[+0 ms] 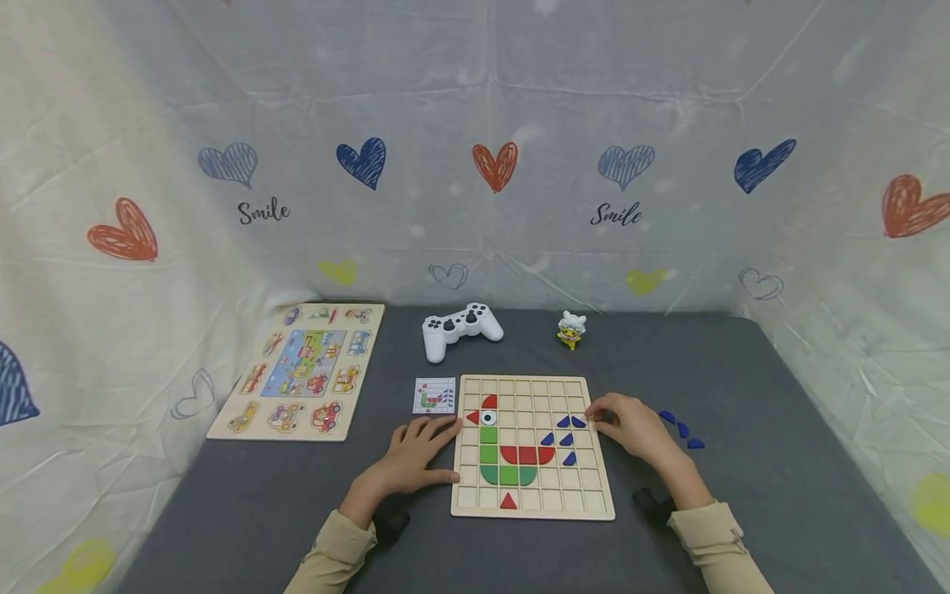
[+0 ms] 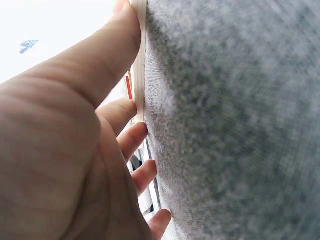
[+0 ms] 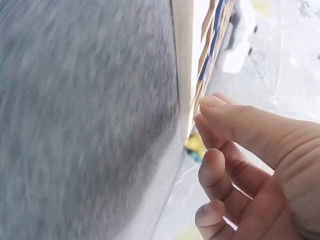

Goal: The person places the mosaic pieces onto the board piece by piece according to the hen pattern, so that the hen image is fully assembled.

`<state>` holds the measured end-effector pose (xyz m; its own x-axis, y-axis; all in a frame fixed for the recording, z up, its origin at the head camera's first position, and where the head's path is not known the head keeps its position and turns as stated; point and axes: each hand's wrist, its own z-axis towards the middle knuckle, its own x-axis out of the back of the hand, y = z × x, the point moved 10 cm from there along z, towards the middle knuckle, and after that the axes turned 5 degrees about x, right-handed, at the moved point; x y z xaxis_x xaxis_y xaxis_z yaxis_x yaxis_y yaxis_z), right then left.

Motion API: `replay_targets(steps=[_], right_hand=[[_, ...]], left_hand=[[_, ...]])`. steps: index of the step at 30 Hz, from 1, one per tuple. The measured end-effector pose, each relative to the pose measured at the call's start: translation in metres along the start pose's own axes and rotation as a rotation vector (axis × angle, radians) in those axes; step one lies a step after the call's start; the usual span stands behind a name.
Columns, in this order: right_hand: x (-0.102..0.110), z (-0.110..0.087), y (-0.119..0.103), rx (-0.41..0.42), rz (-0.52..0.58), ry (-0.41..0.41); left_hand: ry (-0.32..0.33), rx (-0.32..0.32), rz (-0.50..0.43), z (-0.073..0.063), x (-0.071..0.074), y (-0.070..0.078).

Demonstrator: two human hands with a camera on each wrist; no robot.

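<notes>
A square wooden grid board [image 1: 549, 501] lies on the dark table, with red, green and blue shaped pieces forming a bird-like picture. My left hand [image 1: 411, 459], fingers spread, rests along its left edge, thumb low and fingertips higher up. In the left wrist view the fingertips [image 2: 144, 175] line up beside the board's side [image 2: 140, 60]. At the board's upper right edge is my right hand [image 1: 629, 425], thumb and index finger close together beside a blue piece [image 1: 578, 421]. I cannot tell whether a piece is between them. The right wrist view shows the other fingers [image 3: 212, 167] curled.
Three loose blue pieces [image 1: 683, 430] lie right of the right hand. A pattern card [image 1: 434, 396] sits at the board's upper left. Behind are a white game controller [image 1: 462, 328] and a small figurine [image 1: 571, 329]. A vehicle puzzle board [image 1: 297, 371] lies far left. Printed cloth [image 1: 482, 99] surrounds the table.
</notes>
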<state>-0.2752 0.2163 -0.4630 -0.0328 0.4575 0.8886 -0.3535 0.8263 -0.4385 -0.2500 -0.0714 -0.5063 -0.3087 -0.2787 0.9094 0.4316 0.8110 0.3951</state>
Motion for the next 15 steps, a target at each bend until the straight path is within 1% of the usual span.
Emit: replay_targets(steps=[7,15], right_hand=[[0.012,-0.013,0.016,0.008,-0.015,-0.008],[0.023,-0.025,0.039,-0.048,-0.03,-0.034]], left_hand=[[0.008,-0.005,-0.005,-0.001,0.002,0.002],[0.007,-0.005,-0.009,-0.001,0.002,0.002]])
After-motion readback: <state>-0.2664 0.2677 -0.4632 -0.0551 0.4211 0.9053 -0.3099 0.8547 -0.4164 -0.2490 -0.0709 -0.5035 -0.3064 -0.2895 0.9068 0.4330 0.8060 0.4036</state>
